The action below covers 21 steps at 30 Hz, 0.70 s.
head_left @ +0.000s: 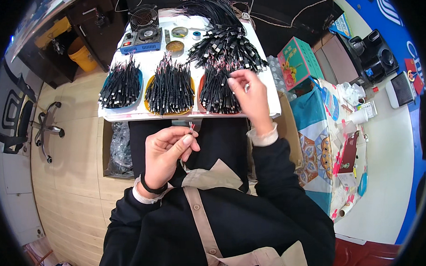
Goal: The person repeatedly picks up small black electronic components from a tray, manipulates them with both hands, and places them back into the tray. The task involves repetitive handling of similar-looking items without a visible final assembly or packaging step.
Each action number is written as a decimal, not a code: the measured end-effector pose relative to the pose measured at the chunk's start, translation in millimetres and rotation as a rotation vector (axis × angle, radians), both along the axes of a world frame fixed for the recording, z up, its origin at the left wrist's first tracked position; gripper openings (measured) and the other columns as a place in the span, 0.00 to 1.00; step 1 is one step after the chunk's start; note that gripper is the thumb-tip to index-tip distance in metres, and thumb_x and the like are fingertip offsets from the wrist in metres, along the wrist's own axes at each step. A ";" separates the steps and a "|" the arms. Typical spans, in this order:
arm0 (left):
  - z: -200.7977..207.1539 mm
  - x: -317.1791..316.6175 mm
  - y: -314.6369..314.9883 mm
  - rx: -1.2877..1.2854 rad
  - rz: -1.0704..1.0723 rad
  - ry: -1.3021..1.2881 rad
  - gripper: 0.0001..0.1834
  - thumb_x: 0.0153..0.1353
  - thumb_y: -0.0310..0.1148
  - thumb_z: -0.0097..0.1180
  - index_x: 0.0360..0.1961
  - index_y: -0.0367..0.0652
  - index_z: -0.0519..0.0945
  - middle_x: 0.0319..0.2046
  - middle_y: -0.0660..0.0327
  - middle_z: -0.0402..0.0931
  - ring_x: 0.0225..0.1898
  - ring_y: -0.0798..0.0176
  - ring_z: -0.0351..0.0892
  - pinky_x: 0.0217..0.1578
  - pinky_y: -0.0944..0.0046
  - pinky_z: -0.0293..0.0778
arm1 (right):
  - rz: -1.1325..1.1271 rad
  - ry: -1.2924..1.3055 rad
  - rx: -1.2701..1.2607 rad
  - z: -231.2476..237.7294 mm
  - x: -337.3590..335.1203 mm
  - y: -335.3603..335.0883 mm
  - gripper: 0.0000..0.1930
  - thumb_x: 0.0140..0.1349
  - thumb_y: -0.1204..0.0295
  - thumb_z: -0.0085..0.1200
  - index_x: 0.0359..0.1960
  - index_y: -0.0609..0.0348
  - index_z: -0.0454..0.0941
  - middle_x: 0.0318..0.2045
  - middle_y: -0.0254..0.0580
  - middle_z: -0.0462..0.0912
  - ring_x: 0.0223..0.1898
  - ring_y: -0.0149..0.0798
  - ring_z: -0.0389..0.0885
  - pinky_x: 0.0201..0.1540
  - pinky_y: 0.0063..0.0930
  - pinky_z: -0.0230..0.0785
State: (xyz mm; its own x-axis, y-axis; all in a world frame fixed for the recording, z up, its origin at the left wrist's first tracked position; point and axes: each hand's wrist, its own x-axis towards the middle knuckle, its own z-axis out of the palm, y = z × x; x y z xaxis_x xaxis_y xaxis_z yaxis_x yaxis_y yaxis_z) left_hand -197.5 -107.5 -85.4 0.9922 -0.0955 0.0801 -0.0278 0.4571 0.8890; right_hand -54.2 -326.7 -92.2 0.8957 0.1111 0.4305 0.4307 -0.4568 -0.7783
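My left hand (pixel 169 151) is closed in front of the table edge, pinching a thin cable whose wire ends (pixel 192 127) stick up past the thumb, red and white at the tips. Above the red tray (pixel 201 89), my right hand (pixel 250 96) has its thumb and forefinger drawn together at the pile of black cables (pixel 217 88). Whatever lies between those fingertips is too small to make out. Beside it, a yellow tray (pixel 148 106) and a blue tray (pixel 109 104) carry more black cables with metal plugs toward me and bare wire ends away.
A large heap of black cables (pixel 224 41) covers the table's back right. At the back left are a blue device (pixel 141 40) with a fan, a round tin (pixel 175 47) and a solder spool (pixel 197 35). A green carton (pixel 299 64) stands to the right.
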 end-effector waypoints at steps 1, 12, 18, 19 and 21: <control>-1.1 0.5 -0.6 -0.011 0.010 0.015 0.08 0.65 0.24 0.55 0.42 0.30 0.80 0.28 0.55 0.82 0.21 0.75 0.70 0.23 0.77 0.65 | -0.053 -0.052 -0.209 -2.2 12.0 -10.5 0.07 0.58 0.72 0.60 0.34 0.63 0.78 0.29 0.41 0.78 0.32 0.37 0.78 0.37 0.29 0.70; -2.6 -2.4 -6.4 -0.088 0.067 0.070 0.08 0.67 0.26 0.53 0.42 0.31 0.79 0.33 0.53 0.82 0.28 0.68 0.80 0.29 0.75 0.73 | -0.113 -0.256 -0.537 -24.2 42.2 -14.9 0.04 0.52 0.75 0.61 0.27 0.61 0.79 0.28 0.45 0.77 0.35 0.47 0.76 0.41 0.38 0.69; 6.9 3.7 -14.7 -0.297 0.195 0.114 0.10 0.67 0.27 0.53 0.45 0.32 0.79 0.38 0.53 0.83 0.39 0.63 0.84 0.40 0.69 0.79 | -0.151 -0.370 -0.235 26.4 -12.6 17.3 0.06 0.54 0.75 0.61 0.31 0.61 0.77 0.29 0.40 0.77 0.32 0.41 0.76 0.36 0.33 0.69; 8.7 7.6 -16.7 -0.334 0.210 0.082 0.10 0.67 0.27 0.53 0.46 0.33 0.78 0.40 0.53 0.82 0.42 0.61 0.83 0.45 0.66 0.80 | -0.096 -0.209 -0.108 30.1 -35.7 24.4 0.05 0.54 0.76 0.60 0.31 0.61 0.76 0.28 0.39 0.78 0.29 0.36 0.77 0.33 0.29 0.69; 11.3 12.4 -22.8 -0.400 0.243 0.042 0.09 0.67 0.27 0.54 0.45 0.34 0.79 0.42 0.53 0.82 0.42 0.62 0.83 0.44 0.67 0.79 | 0.055 0.009 0.131 29.2 -75.8 47.7 0.05 0.56 0.77 0.60 0.31 0.63 0.76 0.28 0.36 0.79 0.25 0.28 0.77 0.28 0.21 0.69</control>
State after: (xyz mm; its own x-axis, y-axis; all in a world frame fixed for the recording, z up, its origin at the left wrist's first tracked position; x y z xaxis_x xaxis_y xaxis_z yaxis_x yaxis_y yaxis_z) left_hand -185.1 -130.3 -74.1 0.9851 0.1702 0.0228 -0.1444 0.7491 0.6466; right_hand -130.0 -279.1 -63.0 0.8937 0.1037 0.4365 0.4451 -0.3273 -0.8335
